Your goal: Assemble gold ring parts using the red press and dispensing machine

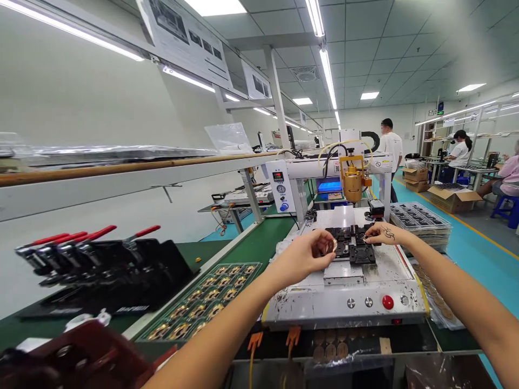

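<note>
Gripping a small shiny round part (334,245) between thumb and fingers, the left hand (306,258) is held just beside the left edge of the black fixture (363,255). Right hand (385,233) is placed at the fixture's right side, fingers bent and touching it; whether anything is pinched there cannot be told, as the fingertips are small and partly hidden. Fixture is seated on the white machine (312,308), in front of and below the gold cylindrical head (352,185). Red button (387,302) is set in the machine's front, between metal buttons (368,302). Controller box (280,197) with red digits (278,176) is mounted at the machine's left. Tray (253,265) of gold-coloured parts (211,294) is laid on the green bench (267,232), left of the machine. Red-handled clamps (146,231) are lined up farther left on a black base (170,270). Stacked trays (440,237) are piled at the right. Person in a white top (392,146) is seen standing behind the machine.
</note>
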A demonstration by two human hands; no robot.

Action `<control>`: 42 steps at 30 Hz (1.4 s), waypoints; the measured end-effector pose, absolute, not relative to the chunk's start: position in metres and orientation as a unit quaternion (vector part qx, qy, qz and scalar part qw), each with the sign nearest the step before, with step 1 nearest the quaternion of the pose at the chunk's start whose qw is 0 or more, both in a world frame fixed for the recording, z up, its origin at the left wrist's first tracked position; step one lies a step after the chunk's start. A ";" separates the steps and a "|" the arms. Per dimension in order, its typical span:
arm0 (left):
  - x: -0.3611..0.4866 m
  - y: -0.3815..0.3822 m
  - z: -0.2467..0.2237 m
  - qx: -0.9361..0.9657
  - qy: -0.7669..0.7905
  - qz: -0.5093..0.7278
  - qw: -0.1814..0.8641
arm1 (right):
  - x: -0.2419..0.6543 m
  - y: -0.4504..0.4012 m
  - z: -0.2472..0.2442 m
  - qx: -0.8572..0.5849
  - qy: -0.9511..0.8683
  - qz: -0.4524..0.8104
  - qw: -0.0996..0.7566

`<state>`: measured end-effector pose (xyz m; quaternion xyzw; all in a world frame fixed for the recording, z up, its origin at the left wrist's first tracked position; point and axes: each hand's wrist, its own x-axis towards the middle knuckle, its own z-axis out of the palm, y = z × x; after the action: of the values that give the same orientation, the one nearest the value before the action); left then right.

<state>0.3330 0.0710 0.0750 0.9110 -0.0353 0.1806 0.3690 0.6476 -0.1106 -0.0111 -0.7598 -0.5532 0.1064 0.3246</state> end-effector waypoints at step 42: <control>0.251 0.036 -0.180 0.878 -0.027 -0.002 0.477 | 0.384 -0.155 -0.232 -0.740 -0.575 -0.088 0.338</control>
<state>0.2508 0.0356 -0.1797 0.8783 -0.0273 -0.0022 0.4773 0.3842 -0.1546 -0.2317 -0.7400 -0.5748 -0.0882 0.3378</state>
